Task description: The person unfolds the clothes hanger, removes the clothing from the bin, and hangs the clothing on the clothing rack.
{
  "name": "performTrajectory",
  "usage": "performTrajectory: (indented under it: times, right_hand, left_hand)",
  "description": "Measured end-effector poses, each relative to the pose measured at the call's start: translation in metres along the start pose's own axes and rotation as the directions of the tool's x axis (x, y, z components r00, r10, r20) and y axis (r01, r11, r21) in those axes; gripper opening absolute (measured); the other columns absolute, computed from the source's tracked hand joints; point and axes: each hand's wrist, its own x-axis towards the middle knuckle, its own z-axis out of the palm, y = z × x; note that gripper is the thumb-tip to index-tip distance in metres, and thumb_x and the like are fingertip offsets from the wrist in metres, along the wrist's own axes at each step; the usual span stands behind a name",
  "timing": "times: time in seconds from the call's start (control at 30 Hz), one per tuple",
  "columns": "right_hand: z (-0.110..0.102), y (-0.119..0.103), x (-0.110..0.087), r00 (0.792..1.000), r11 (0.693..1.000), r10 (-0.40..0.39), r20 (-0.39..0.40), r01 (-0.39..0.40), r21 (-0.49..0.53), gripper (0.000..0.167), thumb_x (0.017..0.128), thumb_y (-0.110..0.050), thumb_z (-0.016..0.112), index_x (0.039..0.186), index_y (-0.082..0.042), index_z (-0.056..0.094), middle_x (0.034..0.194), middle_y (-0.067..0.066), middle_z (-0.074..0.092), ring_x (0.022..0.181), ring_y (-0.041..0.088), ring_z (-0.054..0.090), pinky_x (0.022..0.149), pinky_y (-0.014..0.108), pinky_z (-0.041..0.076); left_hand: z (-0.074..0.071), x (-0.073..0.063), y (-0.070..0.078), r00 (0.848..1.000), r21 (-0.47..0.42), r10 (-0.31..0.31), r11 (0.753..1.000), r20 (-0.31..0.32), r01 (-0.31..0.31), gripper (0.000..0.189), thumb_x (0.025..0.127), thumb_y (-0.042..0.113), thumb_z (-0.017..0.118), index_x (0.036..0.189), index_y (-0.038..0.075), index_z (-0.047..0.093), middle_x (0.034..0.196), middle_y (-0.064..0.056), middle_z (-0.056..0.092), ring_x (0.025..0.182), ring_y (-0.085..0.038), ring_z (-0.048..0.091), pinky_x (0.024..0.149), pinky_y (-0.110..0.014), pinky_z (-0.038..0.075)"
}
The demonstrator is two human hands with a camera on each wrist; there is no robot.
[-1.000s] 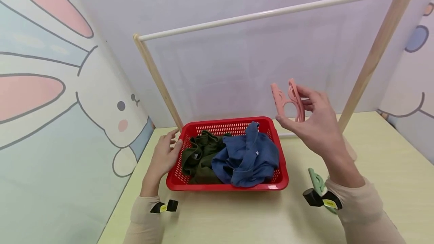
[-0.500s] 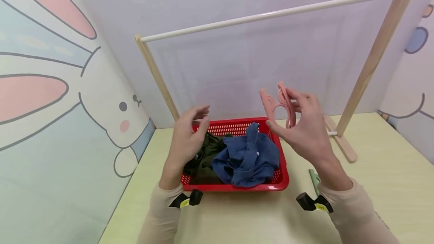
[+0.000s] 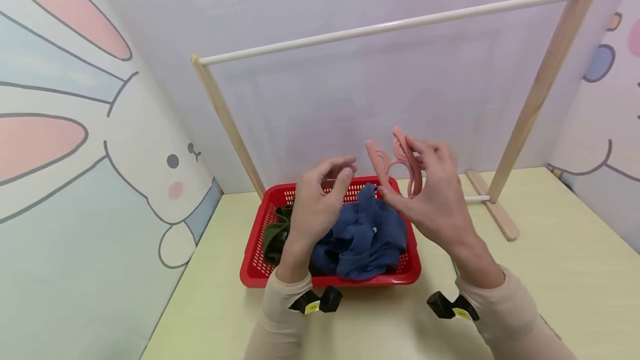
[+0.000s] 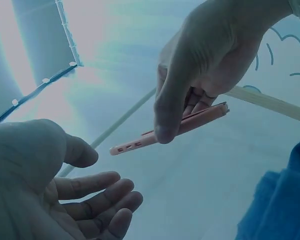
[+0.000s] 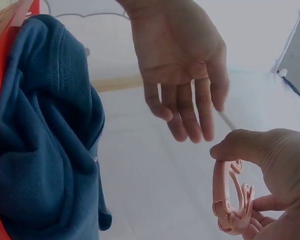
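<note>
My right hand [image 3: 437,199] holds a pink folding clothes hanger [image 3: 376,161] up above the right side of the red basket, thumb on one side and fingers on the other. The hanger's two arms stand upright, folded close together, with a rounded gap between them. My left hand [image 3: 317,199] is raised over the basket, fingers loosely bent and nothing in them. In the left wrist view its fingertips lie a short way from the near end of the hanger [image 4: 202,117]. Below both hands, a crumpled blue garment [image 3: 367,238] and a dark green garment [image 3: 274,238] lie in the basket.
The red perforated basket [image 3: 250,251] stands on the pale table [image 3: 200,315]. Behind it rises a wooden rack with a white rod [image 3: 390,26]; its right foot [image 3: 495,207] rests on the table. A green piece is mostly hidden behind my right wrist.
My left hand has lifted from the basket's left rim and moved right over the clothes. My right hand has brought the hanger left and slightly down, towards the left hand.
</note>
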Motion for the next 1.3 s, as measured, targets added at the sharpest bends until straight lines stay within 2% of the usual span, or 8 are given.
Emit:
performTrajectory:
  times: [0.23, 0.4, 0.63, 0.83, 1.0, 1.1, 1.2, 1.3]
  right_hand:
    - [0.006, -0.006, -0.003, 1.000, 1.000, -0.014, 0.021, 0.014, 0.008, 0.097, 0.077, -0.010, 0.101, 0.162, -0.001, 0.054, 0.139, 0.023, 0.056, 0.129, 0.038, 0.051, 0.092, 0.055, 0.053]
    - [0.009, -0.006, -0.003, 0.998, 0.998, -0.061, 0.027, 0.061, -0.004, 0.095, 0.077, -0.009, 0.101, 0.160, 0.001, 0.055, 0.138, 0.024, 0.056, 0.130, 0.037, 0.049, 0.091, 0.052, 0.053]
    - [0.017, -0.008, -0.006, 0.995, 0.996, -0.087, 0.058, 0.087, -0.001, 0.097, 0.076, -0.008, 0.102, 0.159, 0.003, 0.054, 0.139, 0.024, 0.055, 0.132, 0.039, 0.046, 0.092, 0.050, 0.053]
    - [0.018, -0.011, -0.008, 0.992, 0.996, -0.089, 0.093, 0.091, -0.019, 0.097, 0.077, -0.010, 0.102, 0.159, 0.004, 0.053, 0.139, 0.024, 0.055, 0.128, 0.040, 0.047, 0.094, 0.051, 0.050]
    - [0.011, -0.013, -0.006, 0.988, 0.999, -0.033, 0.154, 0.031, 0.014, 0.092, 0.083, -0.013, 0.099, 0.161, -0.001, 0.052, 0.142, 0.021, 0.057, 0.120, 0.034, 0.060, 0.096, 0.050, 0.059]
    - [0.002, -0.013, -0.004, 0.981, 0.994, 0.021, 0.194, -0.041, 0.101, 0.078, 0.094, -0.013, 0.091, 0.162, -0.006, 0.053, 0.141, 0.015, 0.062, 0.116, 0.028, 0.064, 0.096, 0.036, 0.059]
    - [-0.008, -0.011, -0.001, 0.972, 0.976, 0.073, 0.225, -0.117, 0.186, 0.061, 0.104, -0.017, 0.081, 0.159, -0.009, 0.058, 0.133, 0.011, 0.068, 0.112, 0.023, 0.065, 0.093, 0.020, 0.054]
    - [-0.016, -0.005, 0.002, 0.962, 0.950, 0.109, 0.250, -0.175, 0.258, 0.045, 0.110, -0.017, 0.074, 0.153, -0.009, 0.065, 0.126, 0.009, 0.072, 0.107, 0.021, 0.067, 0.088, 0.014, 0.054]
  left_hand:
    - [0.010, -0.002, -0.004, 0.999, -0.032, -0.026, 0.999, -0.022, 0.025, 0.032, 0.111, 0.019, 0.068, 0.136, 0.002, 0.077, 0.111, -0.014, 0.080, 0.088, -0.027, 0.071, 0.072, -0.030, 0.056]
    - [0.016, 0.000, -0.003, 0.998, -0.063, -0.036, 0.997, -0.058, 0.032, 0.031, 0.110, 0.018, 0.070, 0.134, 0.001, 0.077, 0.104, -0.014, 0.079, 0.088, -0.025, 0.072, 0.075, -0.032, 0.059]
    - [0.018, -0.001, -0.006, 0.991, -0.054, -0.032, 0.998, -0.133, 0.025, 0.022, 0.108, 0.019, 0.074, 0.119, 0.002, 0.082, 0.100, -0.011, 0.080, 0.087, -0.022, 0.074, 0.075, -0.032, 0.060]
    - [0.016, -0.001, -0.008, 0.990, -0.062, -0.023, 0.998, -0.137, 0.015, 0.018, 0.108, 0.015, 0.075, 0.113, 0.000, 0.081, 0.095, -0.014, 0.079, 0.083, -0.027, 0.073, 0.072, -0.028, 0.058]
    - [0.015, 0.000, -0.008, 0.992, -0.088, -0.036, 0.996, -0.122, 0.025, 0.019, 0.109, 0.013, 0.073, 0.116, -0.003, 0.079, 0.099, -0.017, 0.077, 0.082, -0.035, 0.071, 0.073, -0.025, 0.058]
    - [0.015, 0.000, -0.008, 0.993, -0.090, -0.037, 0.996, -0.113, 0.027, 0.019, 0.110, 0.013, 0.072, 0.119, -0.004, 0.078, 0.102, -0.017, 0.076, 0.082, -0.031, 0.070, 0.072, -0.025, 0.056]
    - [0.015, 0.000, -0.008, 0.996, -0.076, -0.019, 0.997, -0.092, 0.012, 0.019, 0.111, 0.013, 0.071, 0.118, -0.003, 0.078, 0.102, -0.015, 0.077, 0.081, -0.025, 0.068, 0.070, -0.026, 0.053]
    - [0.016, 0.001, -0.008, 0.998, -0.058, 0.000, 0.998, -0.059, -0.004, 0.018, 0.111, 0.013, 0.070, 0.118, -0.002, 0.078, 0.099, -0.014, 0.076, 0.079, -0.023, 0.065, 0.069, -0.028, 0.050]
